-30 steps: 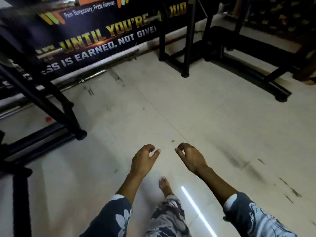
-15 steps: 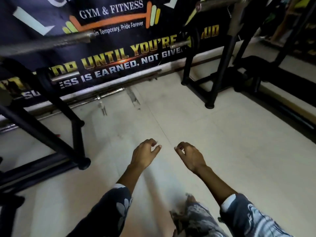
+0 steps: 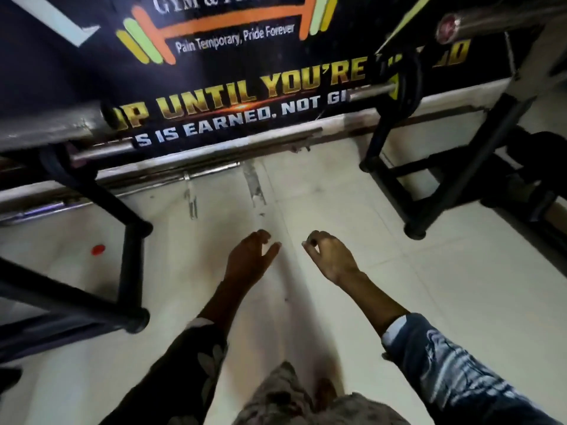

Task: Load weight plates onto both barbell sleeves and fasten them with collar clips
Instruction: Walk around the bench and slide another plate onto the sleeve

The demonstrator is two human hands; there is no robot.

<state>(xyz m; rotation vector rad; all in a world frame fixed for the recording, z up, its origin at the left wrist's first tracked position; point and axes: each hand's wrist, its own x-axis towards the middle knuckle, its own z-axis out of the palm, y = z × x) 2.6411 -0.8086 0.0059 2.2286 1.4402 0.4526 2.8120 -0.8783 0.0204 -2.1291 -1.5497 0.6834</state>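
My left hand [image 3: 249, 259] and my right hand [image 3: 330, 256] hang side by side over the pale tiled floor, fingers loosely curled and apart, holding nothing. A bare steel barbell sleeve [image 3: 55, 127] juts in from the left at rack height, and a second sleeve end [image 3: 478, 21] shows at the top right. Farther back on the right, a black weight plate with yellow trim [image 3: 408, 84] sits on another bar [image 3: 371, 92]. I see no collar clip.
Black rack legs stand at the left [image 3: 129, 265] and the right [image 3: 460, 185], with a floor aisle between them. Loose steel bars [image 3: 196, 174] lie along the wall under a dark gym banner [image 3: 233, 96]. A red dot [image 3: 98, 250] marks the floor.
The view has moved forward and tilted up toward the banner wall, so the racks and sleeves look closer. Both hands stay empty in the same pose.
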